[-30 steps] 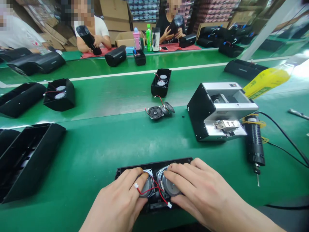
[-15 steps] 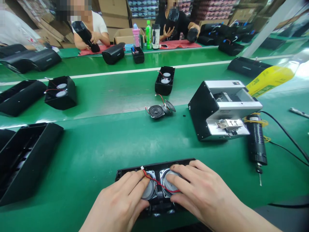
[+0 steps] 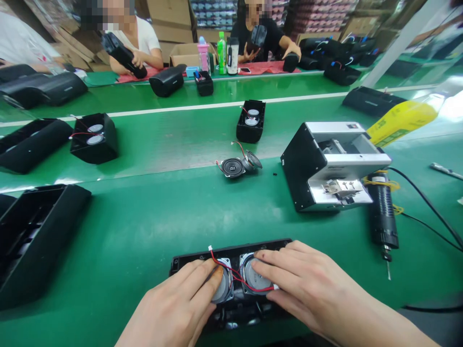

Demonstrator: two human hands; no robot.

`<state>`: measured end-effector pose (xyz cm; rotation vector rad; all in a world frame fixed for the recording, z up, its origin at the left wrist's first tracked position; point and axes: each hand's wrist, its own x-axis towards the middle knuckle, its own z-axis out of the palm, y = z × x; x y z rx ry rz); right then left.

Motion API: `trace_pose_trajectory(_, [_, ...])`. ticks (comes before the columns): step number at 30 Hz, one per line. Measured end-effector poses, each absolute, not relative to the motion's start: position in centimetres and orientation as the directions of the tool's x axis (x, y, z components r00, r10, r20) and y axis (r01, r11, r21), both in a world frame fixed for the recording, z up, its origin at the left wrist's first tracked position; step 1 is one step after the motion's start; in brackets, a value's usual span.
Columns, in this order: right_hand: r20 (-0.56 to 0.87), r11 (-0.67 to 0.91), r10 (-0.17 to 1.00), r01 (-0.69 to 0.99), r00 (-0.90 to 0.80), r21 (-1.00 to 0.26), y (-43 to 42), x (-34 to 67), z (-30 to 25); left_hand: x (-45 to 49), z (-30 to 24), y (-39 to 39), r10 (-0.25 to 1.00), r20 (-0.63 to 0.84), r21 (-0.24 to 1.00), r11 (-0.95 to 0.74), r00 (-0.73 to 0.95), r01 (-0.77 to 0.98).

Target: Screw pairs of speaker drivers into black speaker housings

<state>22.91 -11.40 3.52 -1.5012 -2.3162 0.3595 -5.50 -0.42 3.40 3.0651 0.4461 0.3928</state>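
Observation:
In the head view, a black speaker housing (image 3: pixel 249 311) lies open side up at the table's near edge. Two round speaker drivers with grey magnets sit side by side in it. My left hand (image 3: pixel 177 301) has its fingers closed over the left speaker driver (image 3: pixel 224 285), partly covering it. On the right speaker driver (image 3: pixel 253 275), the fingers and thumb of my right hand (image 3: pixel 307 279) grip the rim. Red wires (image 3: pixel 237 278) cross over both drivers, with a white plug (image 3: pixel 210 248) sticking up at the housing's far edge.
Two loose drivers (image 3: pixel 235 166) lie mid-table. A silver and black machine (image 3: pixel 338 166) stands to the right, beside an electric screwdriver (image 3: pixel 384 214) with a cable. More housings (image 3: pixel 43 241) line the left. Co-workers sit across the table, holding black speaker parts.
Both hands stay on the drivers; the right thumb and fingers have shifted slightly outward, baring more of the right driver and a white plug. The view has moved slightly.

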Motion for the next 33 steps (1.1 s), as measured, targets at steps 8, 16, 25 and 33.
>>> trace_pose_trajectory(8, [0.215,0.425,0.905,0.805,-0.367,-0.415,-11.2,22.9,3.7,-5.8,3.3,-0.2,0.273,0.288,0.03,-0.961,0.918,0.276])
trace_pose_trajectory(16, [0.224,0.434,0.901,0.798,-0.372,-0.418,-11.1,23.1,3.5,-5.6,3.4,-0.3,0.262,0.281,0.037,-0.964,0.923,0.262])
trace_pose_trajectory(25, [0.238,0.437,0.899,0.783,-0.367,-0.443,-11.2,23.1,3.3,-4.7,3.7,-0.4,0.207,0.32,-0.116,-0.96,0.924,0.255])
trace_pose_trajectory(33, [0.252,0.417,0.908,0.782,-0.336,-0.462,-11.2,22.9,3.2,-4.6,3.6,-0.3,0.235,0.371,-0.085,-0.955,0.898,0.285])
